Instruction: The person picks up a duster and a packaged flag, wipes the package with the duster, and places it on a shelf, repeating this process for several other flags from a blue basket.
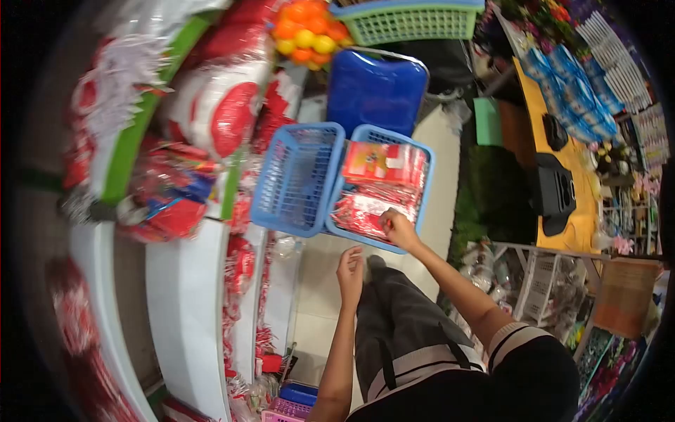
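A blue basket (429,179) holds red and white plastic-wrapped packets (380,163), stacked in its upper and lower parts. Over the lower part of these packets is my right hand (398,228), its fingers curled together at the packets; whether they grip one is too small to tell. My left hand (350,267) hovers below the baskets, fingers loosely bent and apart, holding nothing. Beside the filled basket, on its left, stands another blue basket (299,176) with nothing visible inside.
A blue lidded or seat-like object (376,91) stands beyond the baskets. Shelves (184,302) with red and white goods line the left. At the right are a yellow table (587,204) and a white rack (541,281). A green basket (415,24) is at the top.
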